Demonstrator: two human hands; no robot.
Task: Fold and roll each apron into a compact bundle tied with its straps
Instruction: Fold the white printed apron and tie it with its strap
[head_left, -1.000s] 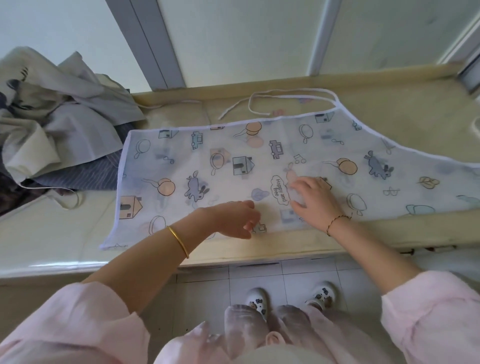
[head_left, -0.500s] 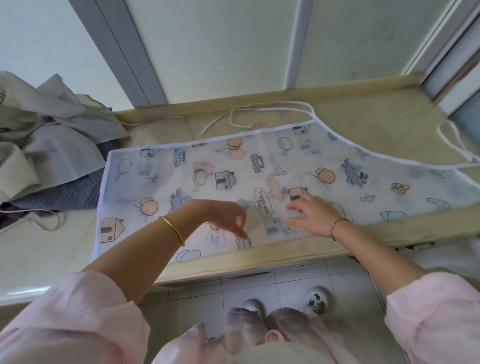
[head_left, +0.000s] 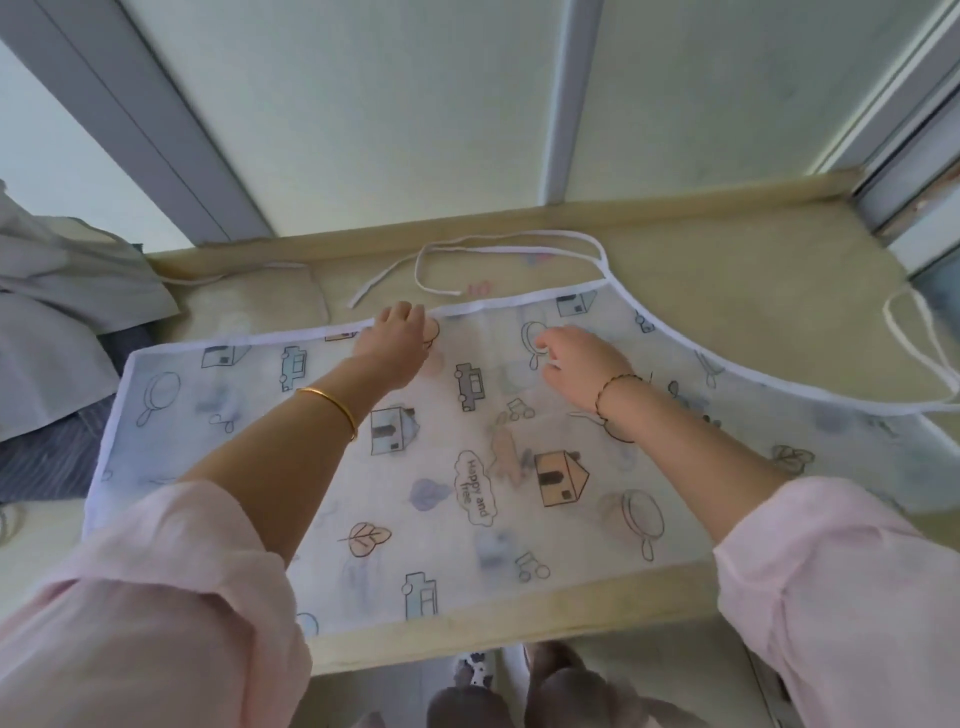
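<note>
head view: a thin, semi-transparent printed apron is seen spread flat on the pale worktop, its near edge lying along the worktop's front lip and its far white-bound hem running below the window frame. the left hand is placed on that hem, fingers bent down over the binding; whether the edge is actually pinched cannot be told, since the fingertips are hidden. the right hand is held just beside it on the cloth, fingers loosely curled and nothing gripped. a waist strap is looped loosely on the worktop beyond the hem, and a neck loop trails off at the right. other cloths are heaped at the left. the fabric is judged to be very light, limp and rather slick, so it is likely to slide and billow when lifted; it would best be taken at the stitched binding, with both hands spaced along the hem, and the straps kept free for tying
</note>
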